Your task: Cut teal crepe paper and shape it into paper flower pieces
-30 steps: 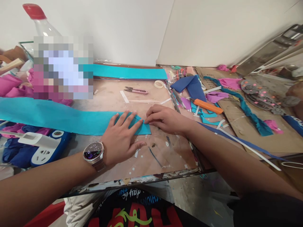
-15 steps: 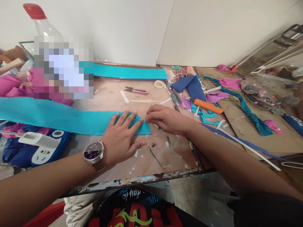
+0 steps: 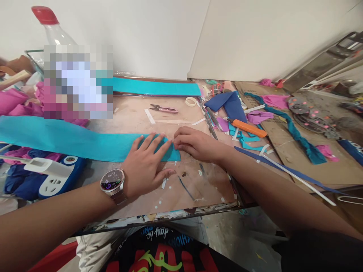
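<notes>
The right hand (image 3: 195,145) sits slightly further left than in the earlier pictures. Its fingertips (image 3: 176,142) now meet the fingertips of the left hand (image 3: 146,166) at the folded end of the turquoise paper strip (image 3: 70,138), where a narrow gap showed one second ago. The visible corner of the strip beyond the left hand is smaller, as the right hand covers more of its end. The head camera has shifted a little: the bottle (image 3: 53,28) with the red cap appears lower and further right in the view. At the far right edge, the other person's arm seen one second ago is out of view.
</notes>
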